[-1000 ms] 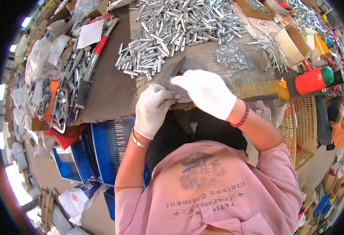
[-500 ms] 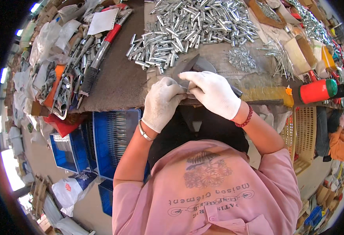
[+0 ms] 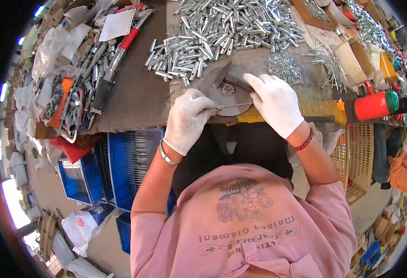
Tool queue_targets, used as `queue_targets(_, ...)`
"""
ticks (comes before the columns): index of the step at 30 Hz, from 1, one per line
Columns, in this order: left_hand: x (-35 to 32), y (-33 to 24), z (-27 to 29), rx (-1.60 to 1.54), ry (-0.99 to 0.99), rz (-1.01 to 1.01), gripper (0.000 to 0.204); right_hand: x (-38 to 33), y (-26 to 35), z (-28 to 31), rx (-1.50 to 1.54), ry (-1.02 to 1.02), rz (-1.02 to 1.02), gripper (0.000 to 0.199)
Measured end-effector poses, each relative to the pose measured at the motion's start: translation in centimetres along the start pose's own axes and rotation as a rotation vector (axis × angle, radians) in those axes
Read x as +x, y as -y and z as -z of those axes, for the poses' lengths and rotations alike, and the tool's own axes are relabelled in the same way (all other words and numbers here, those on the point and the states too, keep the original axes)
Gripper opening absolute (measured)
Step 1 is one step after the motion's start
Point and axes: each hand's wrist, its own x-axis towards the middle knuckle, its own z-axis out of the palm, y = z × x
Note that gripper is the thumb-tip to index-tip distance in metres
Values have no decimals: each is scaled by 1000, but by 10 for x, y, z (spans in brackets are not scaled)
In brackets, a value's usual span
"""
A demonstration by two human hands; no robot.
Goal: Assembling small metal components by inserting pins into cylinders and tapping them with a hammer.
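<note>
My left hand, in a white knit glove, pinches a small metal fitting with a thin metal rod reaching to the right from it. Beneath them, at the table's near edge, lies a round grey metal plate. On this plate sits a little heap of small metal parts. My right hand, also gloved, is closed around the handle of a hammer, its dark head resting over the plate's far side. The rod's far end comes close to my right thumb; whether they touch I cannot tell.
A large pile of silver metal tubes covers the table beyond. Small parts and thin rods lie to the right, near a red cylinder. Tools crowd the left side. Blue crates and a yellow basket stand below.
My right hand has moved right, away from my left fingers, and onto the hammer handle. The rod and the small heap on the plate have come into sight.
</note>
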Motion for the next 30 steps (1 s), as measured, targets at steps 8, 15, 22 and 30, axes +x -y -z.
queue_targets(8, 1, 3, 2, 16, 5, -33, 13, -39, 6, 16, 284, -139, -4, 49)
queue_targets(15, 2, 2, 4, 20, -8, -85, 13, -51, 14, 19, 269, -251, 38, 51)
queue_targets(22, 0, 5, 4, 4, 3, -68, 14, -54, 18, 19, 246, -251, 114, 56)
queue_targets(30, 1, 3, 6, 21, 41, -52, 14, -51, 13, 11, 149, -137, 137, 52)
